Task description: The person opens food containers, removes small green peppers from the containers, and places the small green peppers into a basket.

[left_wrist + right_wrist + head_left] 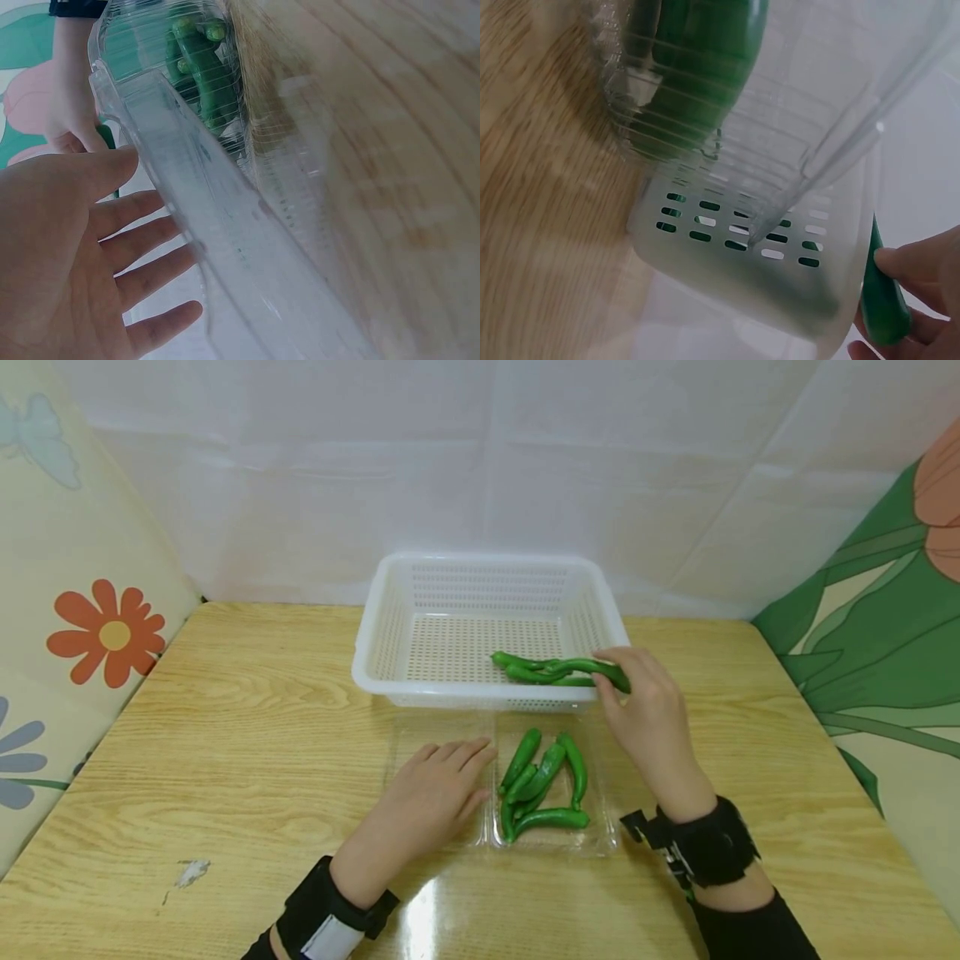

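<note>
My right hand [651, 714] pinches a long green pepper [611, 672] between thumb and fingers at the front right rim of a white plastic basket [367, 652]. Other green peppers [517, 662] lie in that basket's front right corner. In the right wrist view the held pepper [885, 300] sticks out beside the basket's wall. My left hand [431, 789] lies with fingers spread over the left half of a clear hinged plastic box [602, 835]. Its fingertips are right at the clear rim in the left wrist view. Several green peppers [551, 768] lie in the box's right half.
The basket stands behind the clear box on a wood-grain table [262, 718]. A white sheet [450, 468] hangs behind the table. Flower-printed panels [112, 635] stand along both sides. A worn patch [193, 872] marks the tabletop at the front left.
</note>
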`<state>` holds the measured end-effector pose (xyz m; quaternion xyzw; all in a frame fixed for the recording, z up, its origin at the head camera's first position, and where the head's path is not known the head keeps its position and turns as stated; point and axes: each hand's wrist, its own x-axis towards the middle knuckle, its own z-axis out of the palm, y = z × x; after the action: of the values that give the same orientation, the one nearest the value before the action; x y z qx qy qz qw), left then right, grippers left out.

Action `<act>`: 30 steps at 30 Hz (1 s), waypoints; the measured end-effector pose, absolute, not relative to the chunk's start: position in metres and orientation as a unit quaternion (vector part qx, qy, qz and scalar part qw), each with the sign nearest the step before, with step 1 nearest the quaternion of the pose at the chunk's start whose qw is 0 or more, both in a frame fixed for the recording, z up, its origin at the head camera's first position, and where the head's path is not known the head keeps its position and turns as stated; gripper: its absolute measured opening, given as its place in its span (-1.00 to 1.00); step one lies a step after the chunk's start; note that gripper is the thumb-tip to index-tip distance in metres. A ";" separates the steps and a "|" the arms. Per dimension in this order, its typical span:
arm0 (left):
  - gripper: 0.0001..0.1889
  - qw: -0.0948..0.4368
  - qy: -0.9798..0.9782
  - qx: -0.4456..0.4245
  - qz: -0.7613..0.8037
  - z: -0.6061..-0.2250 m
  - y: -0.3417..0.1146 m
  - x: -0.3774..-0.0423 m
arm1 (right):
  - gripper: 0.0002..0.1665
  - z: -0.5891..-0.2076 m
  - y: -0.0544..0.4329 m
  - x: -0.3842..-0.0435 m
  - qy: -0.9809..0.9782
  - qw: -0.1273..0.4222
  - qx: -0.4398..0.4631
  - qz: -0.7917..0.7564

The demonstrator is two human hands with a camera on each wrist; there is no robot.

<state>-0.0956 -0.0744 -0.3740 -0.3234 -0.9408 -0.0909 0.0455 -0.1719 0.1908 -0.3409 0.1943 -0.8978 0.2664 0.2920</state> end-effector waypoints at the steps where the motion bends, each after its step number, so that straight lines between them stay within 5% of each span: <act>1: -0.47 0.046 -0.941 -0.324 -0.091 -0.374 -0.074 -0.095 | -0.67 -0.342 0.191 -0.172 -0.899 0.291 0.191 0.268; 30: -0.46 0.051 -0.940 -0.324 -0.090 -0.375 -0.074 -0.096 | -0.74 -0.348 0.194 -0.179 -0.904 0.286 0.205 0.241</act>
<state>-0.0957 -0.0745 -0.3748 -0.3239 -0.9404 -0.0904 0.0506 -0.1789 0.1944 -0.3483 0.2053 -0.9042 0.2415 0.2862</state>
